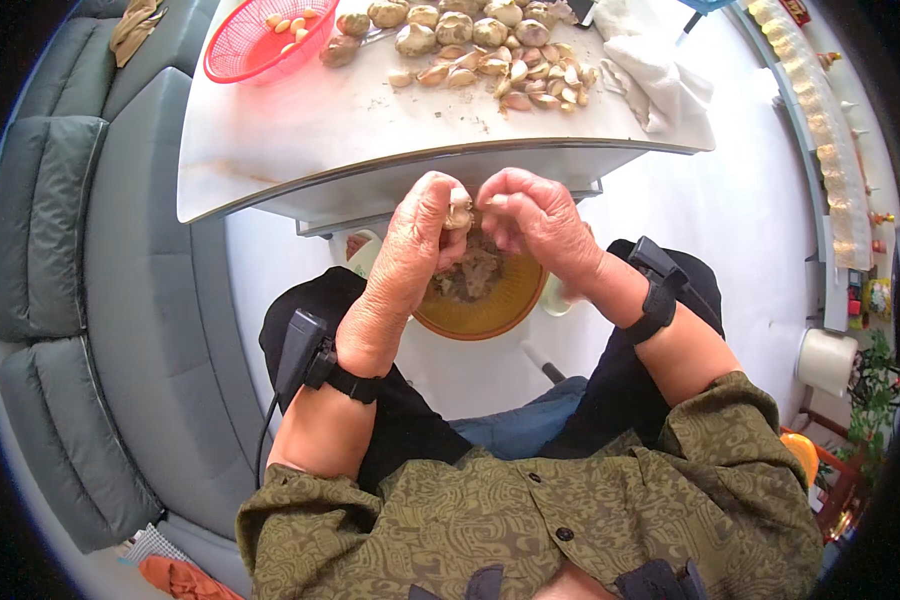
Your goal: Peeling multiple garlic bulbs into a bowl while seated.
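Above a yellow-orange basin (480, 310), my left hand (415, 235) grips a garlic bulb (457, 212), partly hidden behind the thumb and fingers. Close to its right side, my right hand (535, 215) has its fingers curled in, thumb against forefinger; whatever they pinch is too small or hidden to name. Pale, papery garlic skins (475, 272) lie in the basin below. Farther off on the white table, a heap of loose garlic cloves (540, 75) lies in front of whole garlic bulbs (490, 33).
A red mesh basket (240, 55) with several peeled cloves (288, 25) stands at the table's far left. Crumpled white cloth or paper (660, 75) lies at its right end. The table's front edge (450, 152) runs just beyond my hands. A grey sofa (170, 300) stands left.
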Tool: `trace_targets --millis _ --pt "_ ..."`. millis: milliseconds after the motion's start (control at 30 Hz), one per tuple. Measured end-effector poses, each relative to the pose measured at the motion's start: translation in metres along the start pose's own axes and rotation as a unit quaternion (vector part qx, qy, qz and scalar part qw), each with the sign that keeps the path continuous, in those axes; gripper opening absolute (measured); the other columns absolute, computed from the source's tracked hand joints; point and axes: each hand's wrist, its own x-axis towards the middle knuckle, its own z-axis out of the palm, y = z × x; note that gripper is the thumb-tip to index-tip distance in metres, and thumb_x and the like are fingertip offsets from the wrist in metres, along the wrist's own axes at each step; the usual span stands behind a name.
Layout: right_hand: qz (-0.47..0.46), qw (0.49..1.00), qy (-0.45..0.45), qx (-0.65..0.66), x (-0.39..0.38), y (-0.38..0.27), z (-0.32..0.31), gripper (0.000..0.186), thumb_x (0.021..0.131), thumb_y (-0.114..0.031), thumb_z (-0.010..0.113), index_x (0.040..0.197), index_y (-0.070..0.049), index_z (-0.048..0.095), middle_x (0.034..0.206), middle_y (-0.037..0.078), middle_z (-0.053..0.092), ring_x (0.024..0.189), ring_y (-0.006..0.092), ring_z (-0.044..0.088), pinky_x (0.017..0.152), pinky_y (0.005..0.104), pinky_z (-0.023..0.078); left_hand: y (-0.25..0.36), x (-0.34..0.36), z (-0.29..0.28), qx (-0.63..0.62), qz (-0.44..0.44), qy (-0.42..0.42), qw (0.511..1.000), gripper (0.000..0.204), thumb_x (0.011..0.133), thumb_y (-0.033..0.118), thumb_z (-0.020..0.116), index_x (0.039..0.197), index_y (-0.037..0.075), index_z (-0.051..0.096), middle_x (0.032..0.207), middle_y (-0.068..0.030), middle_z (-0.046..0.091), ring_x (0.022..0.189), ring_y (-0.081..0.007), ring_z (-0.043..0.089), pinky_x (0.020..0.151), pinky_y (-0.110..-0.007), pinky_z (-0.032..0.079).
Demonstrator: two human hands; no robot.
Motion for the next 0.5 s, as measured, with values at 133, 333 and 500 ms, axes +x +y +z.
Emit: trace_targets --millis 133,333,500 --pt "0.018 0.999 -0.019 0.044 0.003 -0.004 -0.003 0.01 0.084 -0.016 0.053 0.084 -0.006 0.055 0.064 -0.002 0.055 0.056 0.005 0.051 0.047 0.0192 0.041 -0.005 0.001 0.001 -0.006 -0.029 0.0 1.0 0.042 0.092 0.049 0.039 0.093 0.009 0.048 0.062 0.0037 0.038 0.048 -0.0044 0.03 0.042 -0.02 0.021" --pt "-0.094 0.946 0.018 -0.31 0.004 0.003 0.006 0.036 0.076 -0.034 0.066 0.075 -0.003 0.047 0.063 0.015 0.053 0.059 0.0281 0.054 0.057 0.0363 0.044 -0.018 0.005 -0.001 0.263 0.014 0.038 0.964 0.038 0.094 0.04 0.038 0.085 0.007 0.053 0.067 0.0032 0.045 0.052 -0.0056 0.037 0.045 -0.02 0.029" --pt "-0.145 0.927 0.003 -0.346 0.004 0.009 0.004 0.032 0.08 -0.031 0.061 0.078 -0.002 0.048 0.069 0.019 0.056 0.067 0.0367 0.055 0.061 0.0393 0.045 -0.013 0.004 -0.003 0.28 0.032 0.016 0.959 0.036 0.094 0.037 0.038 0.087 0.004 0.052 0.066 -0.0014 0.046 0.055 -0.01 0.042 0.05 -0.024 0.036"
